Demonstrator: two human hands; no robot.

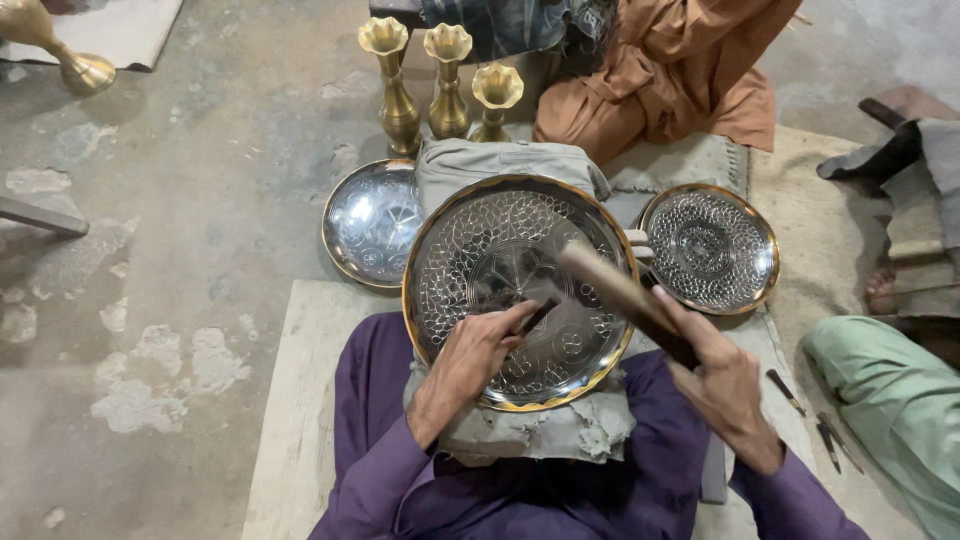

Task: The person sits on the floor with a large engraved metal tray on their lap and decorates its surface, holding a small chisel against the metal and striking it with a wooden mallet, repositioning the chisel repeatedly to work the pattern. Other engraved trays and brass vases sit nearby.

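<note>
Purple sleeves frame the scene; a thin punch (538, 312) is pinched by the left hand (470, 362) against the engraved, gold-rimmed round plate (480, 240) propped on grey padding, while a wooden mallet (625, 297) is gripped by the right hand (722, 385).

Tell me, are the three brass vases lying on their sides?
No, the three brass vases stand upright on the floor, just beyond the big engraved plate that the person works on.

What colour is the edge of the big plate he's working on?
Gold: the big plate is shiny silver with a wavy gold rim, seen in the head view.
</note>
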